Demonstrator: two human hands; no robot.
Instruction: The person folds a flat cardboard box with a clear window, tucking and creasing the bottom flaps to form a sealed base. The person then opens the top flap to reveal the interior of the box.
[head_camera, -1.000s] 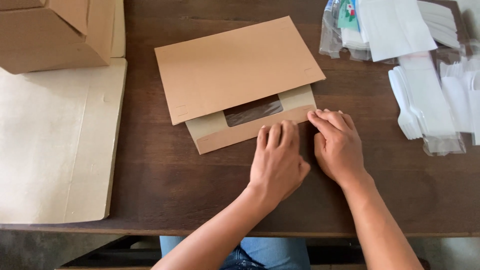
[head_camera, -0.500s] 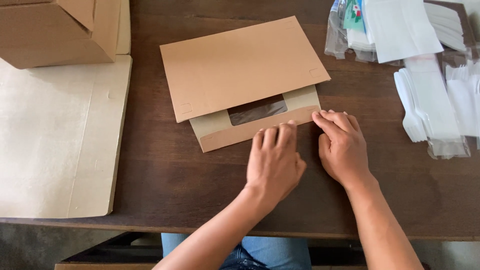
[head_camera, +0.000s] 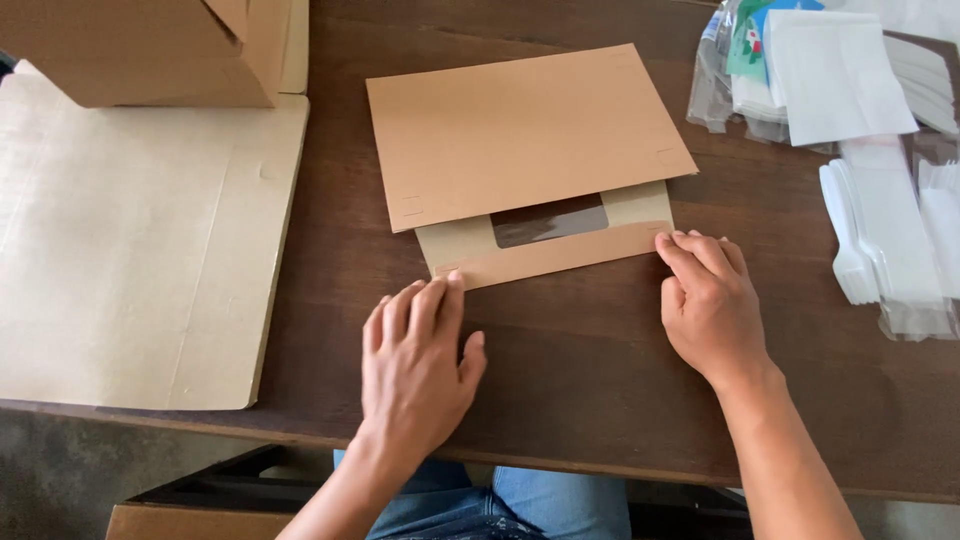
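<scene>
A flat brown cardboard sheet (head_camera: 520, 130) lies on a dark wooden table (head_camera: 600, 360), overlapping a paler folded cardboard piece (head_camera: 555, 255) with a clear window (head_camera: 550, 220). My left hand (head_camera: 420, 360) rests flat on the table, its fingertips touching the left near corner of the folded strip. My right hand (head_camera: 708, 300) lies palm down with its fingertips on the strip's right end. Neither hand holds anything.
A large pale cardboard sheet (head_camera: 140, 240) covers the table's left side, with a brown box (head_camera: 150, 45) at the back left. Clear bags of white items (head_camera: 830, 70) and white plastic cutlery (head_camera: 880, 240) sit at the right.
Both hands have spread apart along the folded strip: the left slid toward its left corner, the right toward its right end. The view has come closer.
</scene>
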